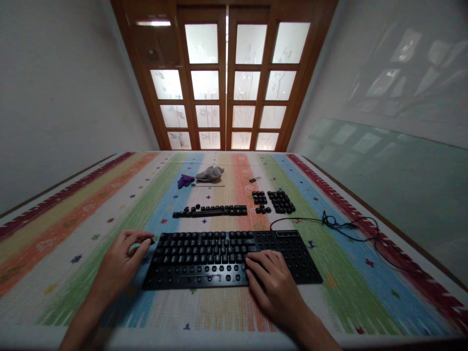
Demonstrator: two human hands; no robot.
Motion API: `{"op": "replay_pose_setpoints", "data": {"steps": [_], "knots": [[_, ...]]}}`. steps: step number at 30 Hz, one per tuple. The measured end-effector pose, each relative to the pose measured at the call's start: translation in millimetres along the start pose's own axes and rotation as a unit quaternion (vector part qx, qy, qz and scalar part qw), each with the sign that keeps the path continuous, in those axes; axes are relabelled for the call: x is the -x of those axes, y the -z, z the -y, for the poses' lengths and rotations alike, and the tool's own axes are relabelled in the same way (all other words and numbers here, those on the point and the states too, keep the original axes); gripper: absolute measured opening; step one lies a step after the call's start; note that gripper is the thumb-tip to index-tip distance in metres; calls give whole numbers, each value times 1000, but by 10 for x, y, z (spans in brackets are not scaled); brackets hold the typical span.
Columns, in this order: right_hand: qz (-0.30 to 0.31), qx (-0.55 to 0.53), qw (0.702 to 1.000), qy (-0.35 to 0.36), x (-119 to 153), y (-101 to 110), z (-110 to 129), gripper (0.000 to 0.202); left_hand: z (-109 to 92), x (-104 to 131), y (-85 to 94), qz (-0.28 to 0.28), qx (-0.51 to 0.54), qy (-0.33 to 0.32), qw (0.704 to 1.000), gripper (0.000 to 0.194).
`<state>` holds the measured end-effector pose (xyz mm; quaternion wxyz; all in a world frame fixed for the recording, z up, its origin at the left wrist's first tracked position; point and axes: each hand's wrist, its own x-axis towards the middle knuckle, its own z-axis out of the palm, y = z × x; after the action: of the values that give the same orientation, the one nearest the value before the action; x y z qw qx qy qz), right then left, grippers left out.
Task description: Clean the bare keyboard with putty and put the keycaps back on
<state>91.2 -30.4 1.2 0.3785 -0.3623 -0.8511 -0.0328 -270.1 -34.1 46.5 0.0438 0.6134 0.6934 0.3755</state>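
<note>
A black keyboard (215,282) lies on the striped cloth, its upper left rows fitted with keycaps and its lower rows and right side bare of them. My left hand (124,256) is beside its left edge, thumb and fingers pinched on a small black piece (151,241) that looks like a keycap. My right hand (270,280) rests over the right-middle part of the keyboard, fingers together and bent down; what lies beneath the fingertips is hidden. Behind the keyboard sit a row of loose keycaps (212,211) and a block of more keycaps (281,201).
Farther back lie a purple cloth (185,181), a grey cloth (210,173), a thin stick (210,185) and a small black tool (253,180). A black cable (365,239) coils at the right. Walls stand on both sides of the table, with a wooden door (226,112) beyond.
</note>
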Motion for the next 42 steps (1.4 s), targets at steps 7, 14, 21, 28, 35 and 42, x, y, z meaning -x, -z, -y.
{"op": "replay_pose_setpoints", "data": {"steps": [7, 14, 21, 28, 35, 42], "knots": [[7, -4, 1000, -6, 7, 4, -10, 22, 167, 479, -91, 0, -36, -90, 995, 32], [22, -1, 1000, -7, 24, -1, -28, 21, 125, 611, -127, 26, -87, -138, 986, 30], [16, -2, 1000, -10, 29, -1, -37, 22, 59, 685, -263, -42, -108, -99, 988, 35], [17, -1, 1000, -10, 27, 7, -37, 23, -32, 792, -298, -100, -121, -113, 981, 27], [14, 2, 1000, -3, 26, 7, -42, 22, -128, 852, -304, -128, -126, -89, 980, 29], [15, -1, 1000, -6, 43, 8, -53, 24, -173, 867, -367, -132, -102, -88, 982, 26]]}}
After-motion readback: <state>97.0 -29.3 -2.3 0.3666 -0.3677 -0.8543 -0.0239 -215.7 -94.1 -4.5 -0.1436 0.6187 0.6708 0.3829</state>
